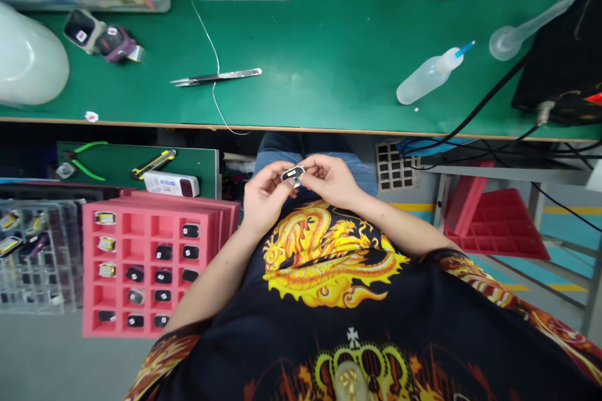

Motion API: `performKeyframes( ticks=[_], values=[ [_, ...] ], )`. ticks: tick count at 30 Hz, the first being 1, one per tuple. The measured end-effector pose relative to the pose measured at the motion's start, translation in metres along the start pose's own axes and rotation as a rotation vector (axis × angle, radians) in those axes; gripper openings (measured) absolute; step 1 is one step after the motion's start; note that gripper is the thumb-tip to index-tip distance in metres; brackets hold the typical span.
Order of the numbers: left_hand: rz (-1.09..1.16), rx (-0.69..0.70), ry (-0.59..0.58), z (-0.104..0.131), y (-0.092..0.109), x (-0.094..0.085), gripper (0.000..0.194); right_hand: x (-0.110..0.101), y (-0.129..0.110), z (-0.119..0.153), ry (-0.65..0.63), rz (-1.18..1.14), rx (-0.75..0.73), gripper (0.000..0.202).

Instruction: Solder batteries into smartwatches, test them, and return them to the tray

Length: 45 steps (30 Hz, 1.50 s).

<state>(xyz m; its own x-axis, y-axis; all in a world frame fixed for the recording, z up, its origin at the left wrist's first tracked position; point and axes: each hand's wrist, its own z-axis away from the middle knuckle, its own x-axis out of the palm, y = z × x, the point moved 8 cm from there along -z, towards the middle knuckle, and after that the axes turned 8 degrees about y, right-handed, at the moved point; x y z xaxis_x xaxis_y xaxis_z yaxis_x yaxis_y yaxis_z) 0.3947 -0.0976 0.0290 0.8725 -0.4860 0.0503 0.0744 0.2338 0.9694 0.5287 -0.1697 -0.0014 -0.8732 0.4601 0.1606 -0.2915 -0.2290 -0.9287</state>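
Observation:
Between my two hands, over my lap and just below the bench edge, is a small dark watch case [292, 173] with a light rim and a pale patch on it. My left hand [266, 195] pinches its left side between thumb and fingers. From the other side, my right hand [332, 180] grips it with the thumb pressing near its lower right edge. The fingers cover much of its sides and underside. On the bench beyond lie metal tweezers [216, 78] across a thin solder wire [212, 44].
A pink foam tray [107, 208] of watch parts stands low at left, by clear trays [37, 257]. Green-handled pliers [87, 161] and a yellow cutter [153, 164] lie near it. A squeeze bottle [426, 78], cables [493, 91] and a black box [559, 69] are at right.

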Motion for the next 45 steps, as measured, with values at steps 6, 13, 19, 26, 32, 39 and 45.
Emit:
performKeyframes(
  ticks=[6, 13, 19, 26, 32, 39, 45],
  values=[
    [-0.007, -0.002, 0.04, -0.001, -0.003, 0.0, 0.018, 0.001, 0.002, 0.0, 0.005, 0.001, -0.022, 0.026],
    [0.005, 0.004, -0.019, -0.001, -0.005, -0.004, 0.019, 0.001, -0.002, 0.0, -0.007, -0.027, 0.007, 0.027],
    [0.02, 0.009, -0.04, 0.002, 0.0, -0.002, 0.033, 0.002, -0.008, 0.0, -0.02, -0.083, 0.024, 0.03],
    [0.058, 0.003, -0.011, 0.001, -0.001, -0.002, 0.041, 0.001, -0.009, -0.001, -0.019, -0.096, 0.029, 0.031],
    [0.033, -0.069, -0.031, -0.001, -0.006, -0.012, 0.031, -0.002, -0.01, 0.001, -0.076, -0.004, -0.021, 0.037],
    [-0.074, -0.198, -0.185, -0.002, -0.013, -0.015, 0.023, 0.002, -0.019, 0.004, -0.229, 0.188, -0.13, 0.049],
    [-0.187, -0.248, -0.337, -0.003, -0.004, -0.003, 0.022, 0.005, -0.03, 0.002, -0.298, 0.337, -0.203, 0.046]
  ],
)
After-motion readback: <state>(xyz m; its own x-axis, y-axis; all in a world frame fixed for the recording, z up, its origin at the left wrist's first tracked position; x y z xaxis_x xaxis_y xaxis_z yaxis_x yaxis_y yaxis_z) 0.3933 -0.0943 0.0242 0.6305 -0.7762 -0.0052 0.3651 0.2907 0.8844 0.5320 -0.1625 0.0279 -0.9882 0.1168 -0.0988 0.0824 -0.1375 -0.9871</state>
